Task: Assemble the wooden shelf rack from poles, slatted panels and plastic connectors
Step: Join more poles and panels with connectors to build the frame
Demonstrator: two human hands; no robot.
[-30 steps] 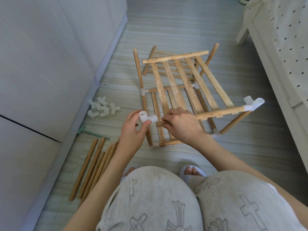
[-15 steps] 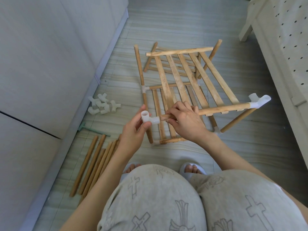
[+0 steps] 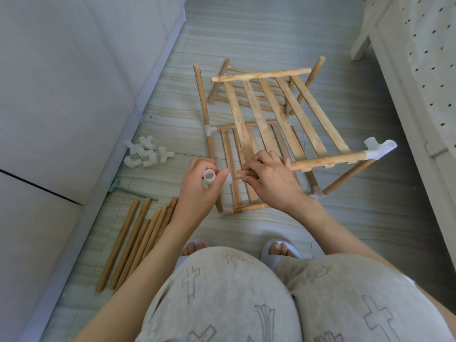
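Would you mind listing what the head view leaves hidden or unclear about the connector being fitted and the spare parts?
- White connector: the left hand covers most of it, so its shape is unclear.
- Rail end: the right hand hides how far it is seated.
- Loose connectors: piled together, count uncertain.
- Spare poles: partly behind the left forearm.
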